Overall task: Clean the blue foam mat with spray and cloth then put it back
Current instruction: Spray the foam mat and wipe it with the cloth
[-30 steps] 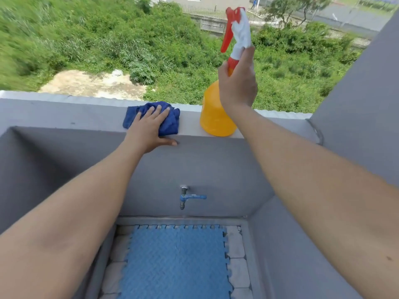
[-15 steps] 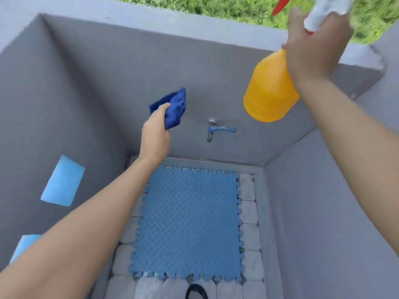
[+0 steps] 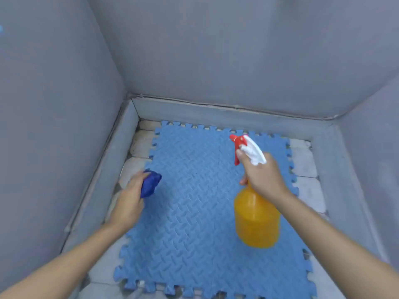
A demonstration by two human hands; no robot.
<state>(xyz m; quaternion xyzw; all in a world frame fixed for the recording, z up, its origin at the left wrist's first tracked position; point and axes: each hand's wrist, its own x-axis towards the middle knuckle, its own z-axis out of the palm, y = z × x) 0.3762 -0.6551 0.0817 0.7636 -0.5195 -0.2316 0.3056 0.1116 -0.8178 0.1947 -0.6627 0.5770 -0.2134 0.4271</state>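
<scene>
A blue foam mat [image 3: 194,212] with interlocking toothed edges lies flat on the tiled floor of a grey walled corner. My left hand [image 3: 129,199] grips a bunched dark blue cloth [image 3: 150,184] above the mat's left edge. My right hand [image 3: 262,175] holds an orange spray bottle [image 3: 255,223] by its neck over the mat's right half. One finger rests on the red trigger, and the red and white nozzle points toward the mat's far side.
Grey walls [image 3: 216,50] close in on the left, back and right, with a low grey kerb [image 3: 226,116] along their base. White floor tiles [image 3: 306,167] show around the mat.
Both hands came down from the wall's ledge to just over the mat, carrying the cloth and the spray bottle. My view tilted down from the greenery outside to the floor.
</scene>
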